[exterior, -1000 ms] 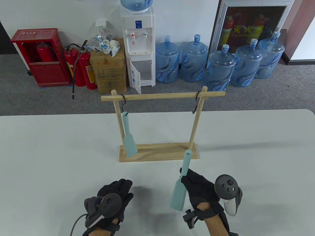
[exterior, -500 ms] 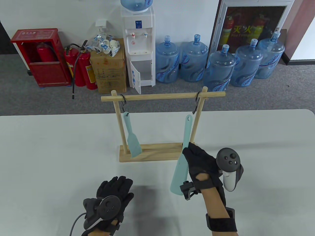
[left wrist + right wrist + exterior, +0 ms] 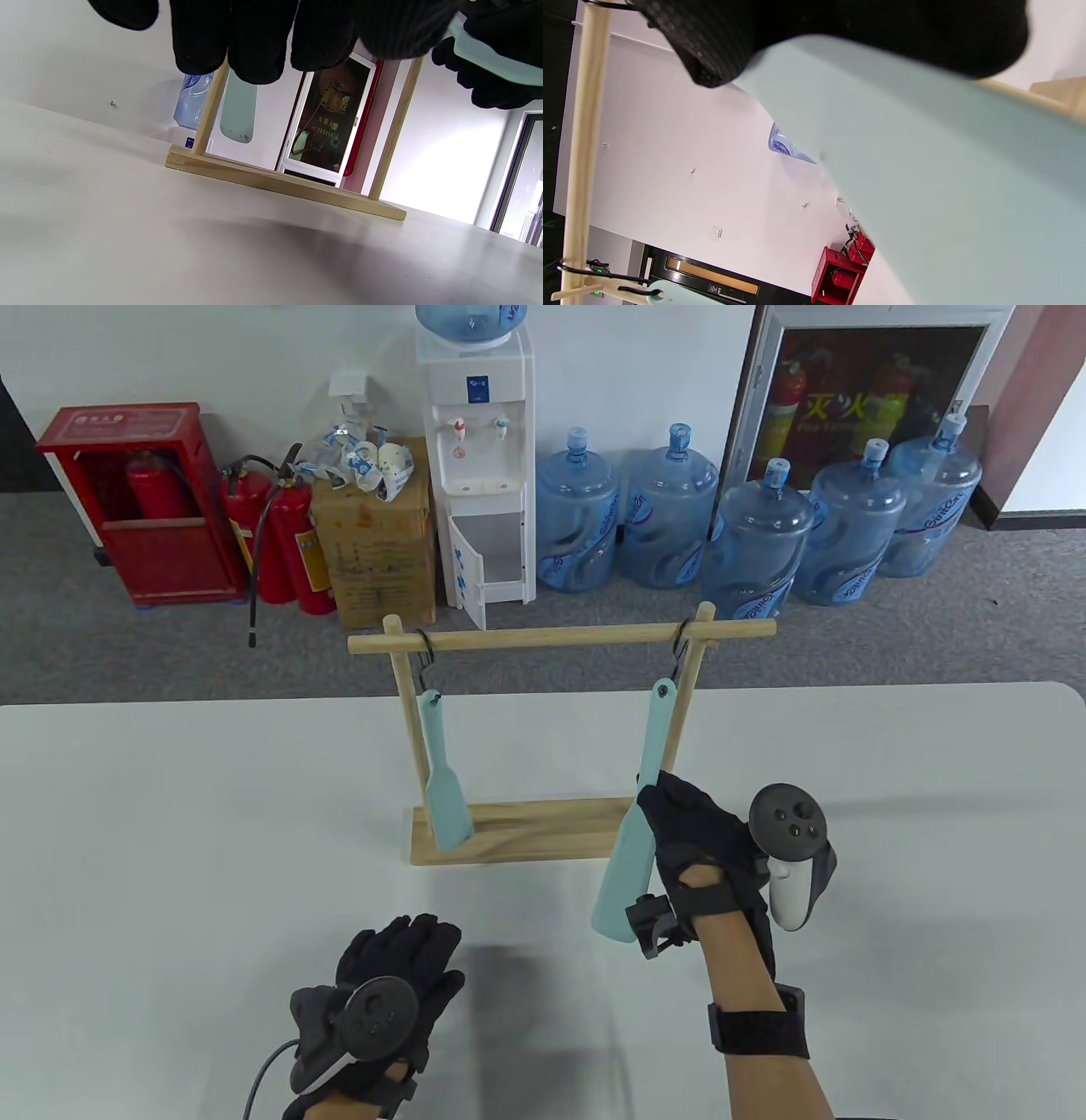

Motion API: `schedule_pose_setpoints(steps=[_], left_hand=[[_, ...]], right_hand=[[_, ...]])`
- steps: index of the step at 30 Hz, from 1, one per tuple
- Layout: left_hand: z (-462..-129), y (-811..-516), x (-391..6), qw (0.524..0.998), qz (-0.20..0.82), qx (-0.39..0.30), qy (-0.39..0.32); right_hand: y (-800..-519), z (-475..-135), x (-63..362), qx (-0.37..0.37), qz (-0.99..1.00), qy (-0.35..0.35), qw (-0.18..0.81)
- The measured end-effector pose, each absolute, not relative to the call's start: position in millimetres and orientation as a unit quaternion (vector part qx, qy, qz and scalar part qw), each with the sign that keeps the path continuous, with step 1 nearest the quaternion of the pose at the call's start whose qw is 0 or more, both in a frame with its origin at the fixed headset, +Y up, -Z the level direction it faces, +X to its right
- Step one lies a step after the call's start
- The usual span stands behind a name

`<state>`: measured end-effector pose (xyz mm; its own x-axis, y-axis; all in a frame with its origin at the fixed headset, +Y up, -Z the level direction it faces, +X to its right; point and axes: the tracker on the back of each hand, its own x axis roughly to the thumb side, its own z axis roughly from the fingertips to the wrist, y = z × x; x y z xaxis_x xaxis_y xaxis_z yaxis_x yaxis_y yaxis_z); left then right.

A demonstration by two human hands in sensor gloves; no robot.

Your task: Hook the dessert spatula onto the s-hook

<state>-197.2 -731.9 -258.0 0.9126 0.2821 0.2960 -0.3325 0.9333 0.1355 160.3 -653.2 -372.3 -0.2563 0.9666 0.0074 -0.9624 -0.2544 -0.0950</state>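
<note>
Dessert spatula (image 3: 638,806) held handle-up, hole end right at s-hook (image 3: 676,666) tip on rack (image 3: 543,831) right post; engaged or not, can't tell. Right hand (image 3: 691,836) clamped around handle-blade junction, forearm reaching forward. Left hand (image 3: 394,976) flat on worktop (image 3: 170,857), fingers relaxed, holding nothing. Second spatula (image 3: 443,780) hangs on left hook.

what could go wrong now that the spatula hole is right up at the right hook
1. The right hand holds the dessert spatula at mid-handle, far from its hole, so a small wobble could miss the thin right s-hook.
2. That hook hangs loose on the rail beside the right post; a push could swing it aside or catch the post.
3. The left hand rests on the table, not on the rack, so a hard nudge might shift it.
</note>
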Motion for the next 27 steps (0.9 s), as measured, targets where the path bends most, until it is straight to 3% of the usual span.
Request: schedule_pose_setpoints(steps=[9, 14, 20, 27], left_hand=[[-258.9, -732.0, -198.7, 0.973, 0.165, 0.088, -0.134], [-260.2, -732.3, -201.6, 0.973, 0.171, 0.087, -0.130], [-262.5, -733.6, -204.7, 0.974, 0.174, 0.080, -0.125], [-262.6, -733.5, -206.2, 0.974, 0.175, 0.079, -0.122]], right_hand=[[-668.6, -382.6, 163.7, -0.045, 0.794, -0.032, 0.606], [-685.2, -385.6, 159.6, -0.039, 0.757, -0.003, 0.652], [-684.5, -381.2, 155.0, -0.027, 0.816, -0.072, 0.573], [-689.6, -373.8, 160.1, -0.028, 0.843, -0.101, 0.527]])
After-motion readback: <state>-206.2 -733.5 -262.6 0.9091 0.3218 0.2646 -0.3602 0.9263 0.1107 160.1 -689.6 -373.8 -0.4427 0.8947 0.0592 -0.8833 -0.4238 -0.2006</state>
